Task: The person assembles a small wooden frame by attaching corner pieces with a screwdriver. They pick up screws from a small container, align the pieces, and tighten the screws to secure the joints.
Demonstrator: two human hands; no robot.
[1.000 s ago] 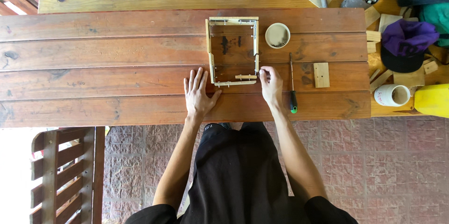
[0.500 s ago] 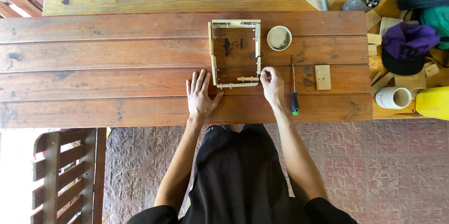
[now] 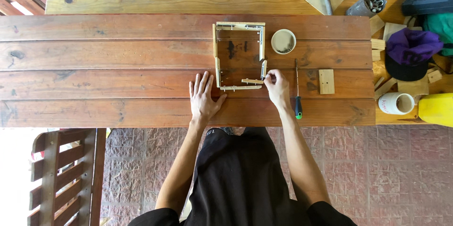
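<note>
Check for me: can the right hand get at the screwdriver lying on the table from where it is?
Probably yes. The right hand is at the wooden frame's near right corner, and the screwdriver lies just to its right on the table, handle toward the person. Nothing lies between them.

The left hand is lying flat on the bench, fingers spread, its thumb touching the near left corner of a small wooden frame. The right hand is pinching at the frame's near right corner. A screwdriver is lying just beside that hand, a round dish sitting beyond it.
</note>
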